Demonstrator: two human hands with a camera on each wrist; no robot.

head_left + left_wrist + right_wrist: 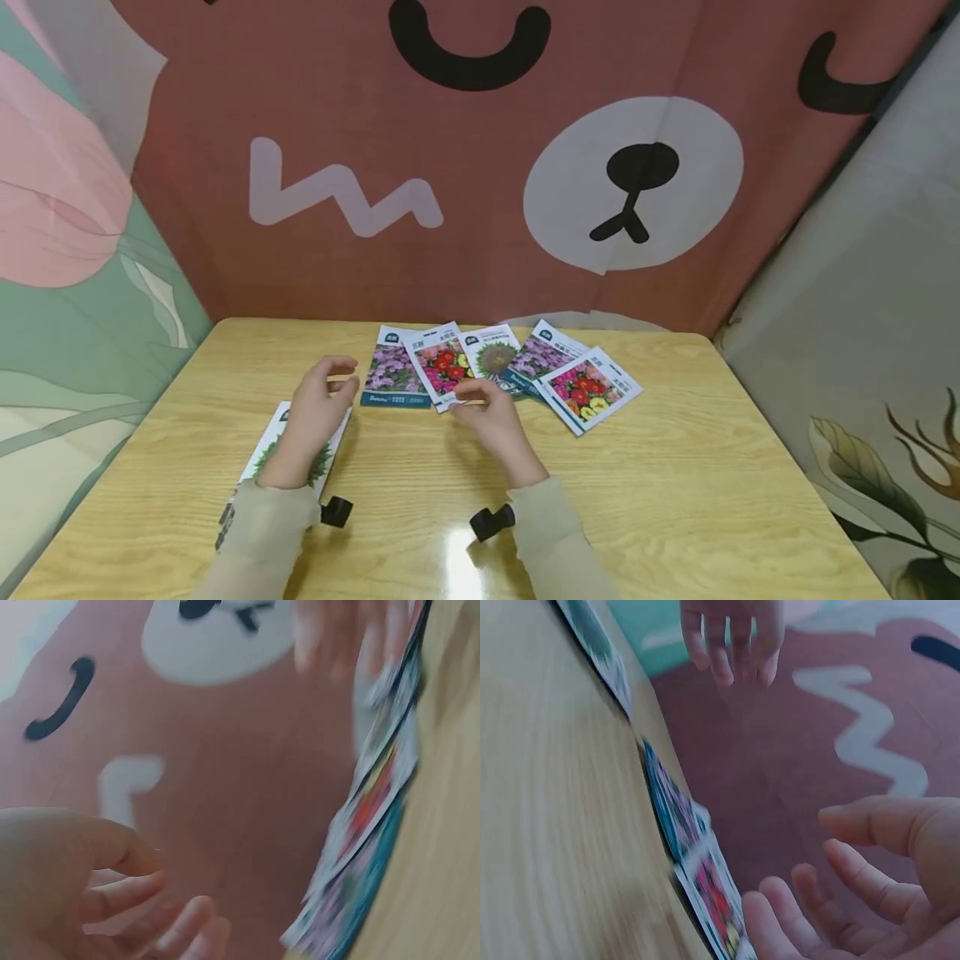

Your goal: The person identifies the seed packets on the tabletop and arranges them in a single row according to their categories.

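Note:
Five printed flower packets lie overlapping in a row at the table's back: a purple one at the left, a red-flowered one, a white one with a round plant, another purple one and a red-flowered one at the right. The left hand hovers over a green-and-white packet, fingers loosely bent, holding nothing. Near the middle packets, the right hand is raised with relaxed fingers and nothing in them. Both hands also show in the left wrist view and right wrist view.
The wooden table meets a reddish cloth with a cartoon face behind it. Patterned cloths hang at the left and right. A black wrist device sits by each sleeve.

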